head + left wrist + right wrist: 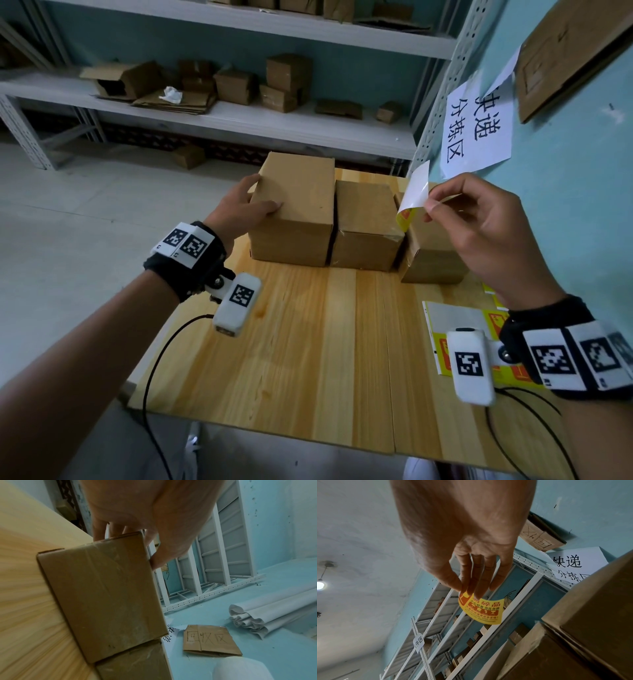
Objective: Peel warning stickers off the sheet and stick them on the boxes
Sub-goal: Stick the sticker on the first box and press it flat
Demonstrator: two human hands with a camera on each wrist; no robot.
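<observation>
On the pale pine tabletop (308, 342), with its long straight grain, three plain brown cardboard boxes stand in a row, side against side. The left box (294, 209) is the tallest, matte and square-edged; the middle box (366, 226) has glossy clear tape over its seams; the right box (431, 250) is partly hidden behind the raised hand.

The left hand (239, 209) rests on the left box, fingers over its far left edge and thumb lying along the top (a steadying hold, fingers only lightly bent). The right hand (479, 226) hovers above the right box, pinching a peeled warning sticker (416, 195) between thumb and fingertips; the sticker curls, showing its white shiny back in the head view and its yellow face with red print in the right wrist view (482, 609).

The sticker sheet (442, 329), yellow and red with a bare grey patch, lies flat on the table near the right wrist. Behind the table stands a white metal shelf (239, 120) carrying more cartons, and a paper sign (476, 126) with handwritten characters hangs on the blue wall.
</observation>
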